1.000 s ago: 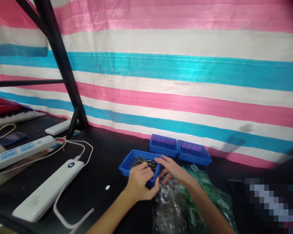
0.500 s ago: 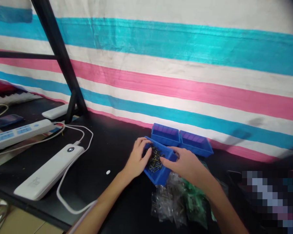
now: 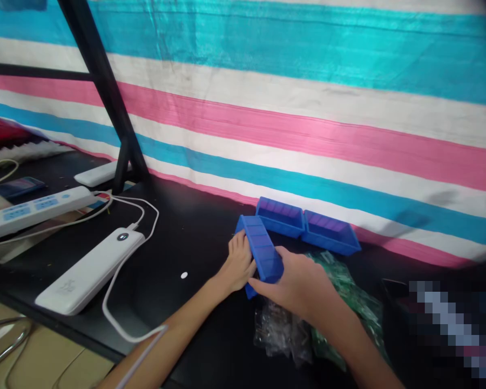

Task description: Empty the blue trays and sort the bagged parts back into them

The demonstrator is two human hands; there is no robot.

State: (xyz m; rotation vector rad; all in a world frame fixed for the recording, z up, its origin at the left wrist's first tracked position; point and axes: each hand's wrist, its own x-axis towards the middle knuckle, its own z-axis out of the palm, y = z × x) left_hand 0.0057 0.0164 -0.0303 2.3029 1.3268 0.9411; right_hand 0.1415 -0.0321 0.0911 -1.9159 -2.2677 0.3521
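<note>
**Tray tipped over, held in both your hands**

Your left hand is cupped against the tray's left side, with the fingers curled in along its long edge. Your right hand closes over the near end from the right, the thumb and fingers wrapped on the blue plastic. Both hands have hold of it, and neither one is spread flat.

The tray stands steeply tilted above the black table, so you see its ribbed underside. What lies inside it is hidden from you. It sits just in front of two other trays, which stand side by side and touching against the striped cloth.

Under your right wrist lies a crumpled clear bag. Beside that, further right, is a bag of green parts.

Well apart on your left, a white power bank lies with its cable looping toward the table's edge. A power strip lies beyond that. A small white speck sits on the table between the power bank and your left hand.
</note>
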